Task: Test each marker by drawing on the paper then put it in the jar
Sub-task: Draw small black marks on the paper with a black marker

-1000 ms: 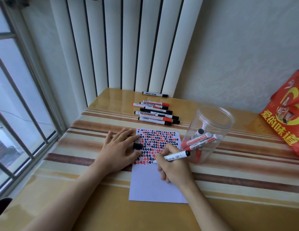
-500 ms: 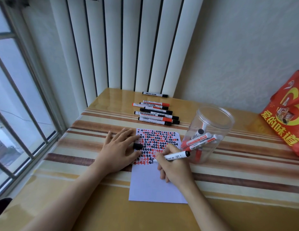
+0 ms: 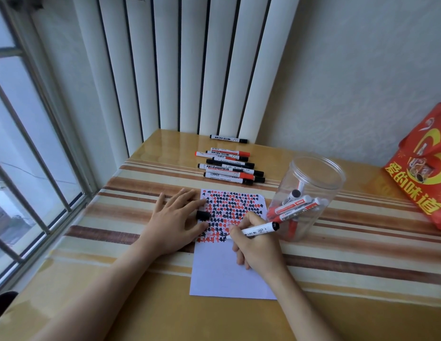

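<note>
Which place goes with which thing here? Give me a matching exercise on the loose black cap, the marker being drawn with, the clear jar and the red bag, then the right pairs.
Things:
1. black cap
2. marker in use
3. clear jar
4. red bag

Places:
A. far right of the table, by the wall
B. gripped in the right hand, tip on the paper
C. right of the paper, with markers inside
D. between the left hand's thumb and fingers

Pairs: 1-D, 2-B, 3-C, 4-A
</note>
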Demonstrator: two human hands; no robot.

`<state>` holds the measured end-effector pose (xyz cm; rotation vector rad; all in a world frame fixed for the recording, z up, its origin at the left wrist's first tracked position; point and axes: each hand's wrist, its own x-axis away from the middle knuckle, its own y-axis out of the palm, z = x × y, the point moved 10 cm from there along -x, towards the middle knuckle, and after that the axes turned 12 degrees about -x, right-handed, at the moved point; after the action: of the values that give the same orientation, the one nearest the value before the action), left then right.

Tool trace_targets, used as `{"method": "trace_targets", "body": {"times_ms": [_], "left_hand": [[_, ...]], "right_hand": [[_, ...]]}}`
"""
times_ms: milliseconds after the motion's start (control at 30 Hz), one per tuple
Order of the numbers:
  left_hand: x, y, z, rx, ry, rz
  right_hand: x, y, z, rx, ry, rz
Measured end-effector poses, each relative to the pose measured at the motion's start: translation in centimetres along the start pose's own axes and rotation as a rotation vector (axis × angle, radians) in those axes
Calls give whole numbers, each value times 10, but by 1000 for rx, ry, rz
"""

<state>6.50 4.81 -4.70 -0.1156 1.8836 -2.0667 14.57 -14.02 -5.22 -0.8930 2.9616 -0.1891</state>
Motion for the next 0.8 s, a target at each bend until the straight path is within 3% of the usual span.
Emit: {"method": "trace_targets", "body": {"times_ms": [333, 533, 800], "left_hand": [[4, -20, 6, 187, 60, 156], [10, -43, 13, 253, 129, 291], [19, -55, 24, 290, 216, 311]], "right_hand": [[-2, 0, 2, -4, -5, -18], [-3, 3, -16, -201, -143, -48], [2, 16, -25, -333, -171, -151]]}}
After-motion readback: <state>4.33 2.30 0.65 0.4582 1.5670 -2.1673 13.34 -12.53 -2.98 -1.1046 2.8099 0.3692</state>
